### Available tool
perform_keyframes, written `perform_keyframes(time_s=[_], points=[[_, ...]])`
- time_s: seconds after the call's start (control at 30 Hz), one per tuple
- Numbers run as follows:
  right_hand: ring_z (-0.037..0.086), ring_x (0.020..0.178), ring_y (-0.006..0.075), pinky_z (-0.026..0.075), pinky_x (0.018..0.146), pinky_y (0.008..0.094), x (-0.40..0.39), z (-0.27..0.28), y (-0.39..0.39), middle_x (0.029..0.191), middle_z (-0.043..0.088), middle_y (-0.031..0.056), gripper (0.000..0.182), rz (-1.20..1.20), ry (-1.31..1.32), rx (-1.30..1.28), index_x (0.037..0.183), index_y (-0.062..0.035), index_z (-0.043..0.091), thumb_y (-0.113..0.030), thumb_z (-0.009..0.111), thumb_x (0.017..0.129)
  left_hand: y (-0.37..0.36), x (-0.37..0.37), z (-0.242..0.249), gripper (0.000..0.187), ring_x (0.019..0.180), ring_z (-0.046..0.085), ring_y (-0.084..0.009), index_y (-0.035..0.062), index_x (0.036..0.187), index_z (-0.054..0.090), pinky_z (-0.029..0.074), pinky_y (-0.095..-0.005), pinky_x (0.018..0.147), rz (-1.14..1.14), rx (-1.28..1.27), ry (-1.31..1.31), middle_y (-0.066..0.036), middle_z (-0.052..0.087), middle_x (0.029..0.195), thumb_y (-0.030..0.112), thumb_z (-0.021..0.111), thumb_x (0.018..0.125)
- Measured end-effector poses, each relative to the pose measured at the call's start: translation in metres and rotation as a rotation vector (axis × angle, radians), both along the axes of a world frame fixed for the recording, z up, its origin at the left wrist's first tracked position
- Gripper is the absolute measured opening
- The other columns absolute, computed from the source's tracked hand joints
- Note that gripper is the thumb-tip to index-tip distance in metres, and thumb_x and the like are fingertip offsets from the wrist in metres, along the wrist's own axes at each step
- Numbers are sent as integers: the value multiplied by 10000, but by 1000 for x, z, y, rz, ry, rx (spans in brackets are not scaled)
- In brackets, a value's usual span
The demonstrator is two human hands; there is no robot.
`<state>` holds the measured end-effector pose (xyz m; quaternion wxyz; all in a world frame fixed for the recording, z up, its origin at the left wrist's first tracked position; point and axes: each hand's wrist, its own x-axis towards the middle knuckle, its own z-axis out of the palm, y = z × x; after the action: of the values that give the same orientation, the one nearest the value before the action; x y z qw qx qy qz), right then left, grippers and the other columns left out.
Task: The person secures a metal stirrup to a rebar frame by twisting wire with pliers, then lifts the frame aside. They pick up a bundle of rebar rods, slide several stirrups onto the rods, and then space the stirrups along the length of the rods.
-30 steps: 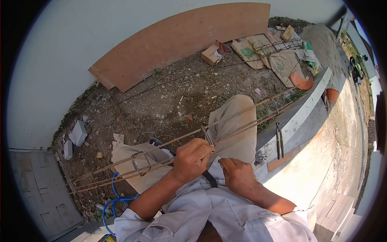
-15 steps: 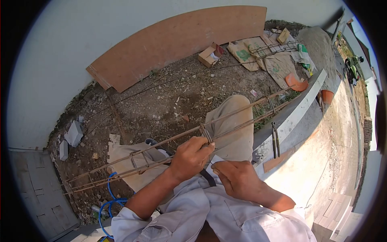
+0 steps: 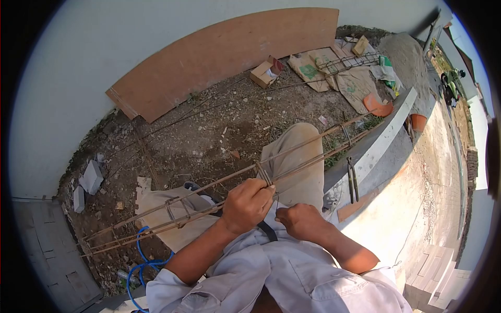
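Note:
Across my knees lies a long rebar cage point(image 3: 297, 148) of rusty bars joined by square stirrups. My left hand point(image 3: 246, 206) is closed round the cage near its middle, where several stirrups point(image 3: 262, 173) sit close together. Just right of it, my right hand point(image 3: 303, 223) is closed with thumb and finger pinched. A thin tie wire point(image 3: 277, 200) rises from these fingertips towards the cage; its far end is hidden by my left hand. A pair of pincers point(image 3: 353, 181) with dark handles rests on the concrete ledge to the right.
The concrete ledge point(image 3: 383, 133) runs along my right side. A blue hose point(image 3: 141, 268) curls at lower left near pale blocks point(image 3: 92, 177). A plywood sheet point(image 3: 224, 55) leans on the wall, with a cardboard box point(image 3: 265, 73), sacks point(image 3: 357, 88) and an orange bucket point(image 3: 418, 122) beyond.
My right hand has turned and its fingers have closed in more, a little lower beside the left hand. My left hand keeps its grip on the cage. The view has shifted slightly.

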<state>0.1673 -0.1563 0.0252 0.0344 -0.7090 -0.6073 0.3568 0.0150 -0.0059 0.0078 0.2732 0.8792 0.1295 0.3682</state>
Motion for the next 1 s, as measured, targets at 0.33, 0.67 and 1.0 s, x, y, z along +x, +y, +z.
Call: perform_keyframes(time_s=[0.33, 0.67, 1.0], points=[[665, 634, 221, 549, 650, 395, 19, 64, -99, 720, 691, 113, 256, -530, 423, -164, 1250, -61, 733, -183, 646, 1042, 1, 3, 1, 145, 736, 659, -247, 40, 844, 695, 547, -363, 620, 60, 37, -20, -80, 646, 879, -6, 813, 775], [456, 462, 111, 442, 495, 297, 61, -2, -189, 620, 591, 41, 338, -1047, 616, -443, 1115, 5, 746, -272, 552, 1103, -6, 3, -1, 174, 739, 666, -251, 42, 903, 721, 544, -362, 609, 54, 53, 6, -88, 653, 896, -13, 819, 770], [709, 968, 367, 559, 848, 452, 152, -141, -208, 1009, 724, 204, 422, -1044, -20, 148, 1238, 16, 666, -325, 715, 995, -4, 1, 4, 216, 750, 668, -266, 3, 922, 728, 544, -373, 611, 50, 49, 31, -115, 665, 909, -61, 820, 737]])
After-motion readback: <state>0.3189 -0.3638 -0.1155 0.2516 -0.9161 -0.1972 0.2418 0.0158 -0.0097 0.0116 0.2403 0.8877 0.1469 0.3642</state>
